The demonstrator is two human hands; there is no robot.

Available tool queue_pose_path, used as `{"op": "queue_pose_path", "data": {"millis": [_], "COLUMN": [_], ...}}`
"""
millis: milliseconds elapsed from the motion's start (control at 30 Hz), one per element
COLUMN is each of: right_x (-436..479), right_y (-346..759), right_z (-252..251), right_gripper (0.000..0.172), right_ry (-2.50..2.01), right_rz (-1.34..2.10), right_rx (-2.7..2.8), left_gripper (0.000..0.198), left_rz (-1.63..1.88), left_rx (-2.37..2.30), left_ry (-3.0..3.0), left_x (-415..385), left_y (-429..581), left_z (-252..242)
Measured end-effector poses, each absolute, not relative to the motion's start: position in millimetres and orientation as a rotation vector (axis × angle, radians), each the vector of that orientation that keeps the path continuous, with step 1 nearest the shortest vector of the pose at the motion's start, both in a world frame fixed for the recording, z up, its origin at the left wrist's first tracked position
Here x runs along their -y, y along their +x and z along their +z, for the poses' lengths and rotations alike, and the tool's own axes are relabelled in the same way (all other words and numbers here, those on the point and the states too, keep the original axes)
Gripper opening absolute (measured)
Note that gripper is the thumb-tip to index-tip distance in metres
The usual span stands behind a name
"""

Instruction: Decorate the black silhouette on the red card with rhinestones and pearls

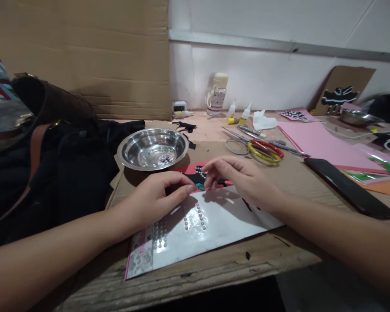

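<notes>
My left hand (160, 195) rests over a white sheet of stick-on pearls (199, 216), thumb and fingers drawn together. Opposite it, my right hand (238, 175) has its fingers curled inward, tips pointing down. Anything pinched in either hand is too small or hidden to make out. Just beyond the fingertips lies a black cut-out shape (190, 177) on red paper (186, 167), partly covered by my right hand. The shape carries a curved row of pearl beads (199, 173) and a patch of blue-green glitter (199, 186).
A steel bowl (121, 151) with small beads stands behind my left hand. Scissors (263, 151), glue bottles (245, 113) and a drinking bottle (218, 95) are farther back. A dark phone (349, 186) and pink paper (328, 143) lie right. Dark cloth (78, 173) and a bag (52, 104) fill the left.
</notes>
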State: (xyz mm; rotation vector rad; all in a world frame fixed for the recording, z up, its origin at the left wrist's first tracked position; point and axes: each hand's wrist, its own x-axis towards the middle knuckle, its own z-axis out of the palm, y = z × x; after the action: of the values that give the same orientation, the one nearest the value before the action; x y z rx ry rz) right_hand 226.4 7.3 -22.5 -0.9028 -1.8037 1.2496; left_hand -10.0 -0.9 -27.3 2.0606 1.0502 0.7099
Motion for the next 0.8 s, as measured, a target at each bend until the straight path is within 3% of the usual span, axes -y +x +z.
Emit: {"op": "queue_pose_path", "data": {"millis": [100, 233, 567, 800], "right_x": [-4, 1, 7, 5], "right_y": [220, 211, 208, 208], "right_z": [-21, -21, -21, -23], "right_gripper": [0.015, 0.021, 0.008, 0.007], "right_ry": [-0.922, -0.926, -1.039, -1.020], "right_rz": [1.395, 1.457, 1.335, 1.563], "right_rx": [1.650, 1.566, 1.780, 1.679], "left_gripper": [0.025, 0.030, 0.031, 0.030], "left_rz": [0.733, 0.709, 0.705, 0.694], "left_rx": [-1.032, -1.026, -0.970, -0.949], "left_ry": [2.112, 2.125, 2.230, 2.226], "left_x": [2, 1, 1, 2], "left_y": [-12, -15, -10, -10], "left_z": [-28, -27, -29, -29]}}
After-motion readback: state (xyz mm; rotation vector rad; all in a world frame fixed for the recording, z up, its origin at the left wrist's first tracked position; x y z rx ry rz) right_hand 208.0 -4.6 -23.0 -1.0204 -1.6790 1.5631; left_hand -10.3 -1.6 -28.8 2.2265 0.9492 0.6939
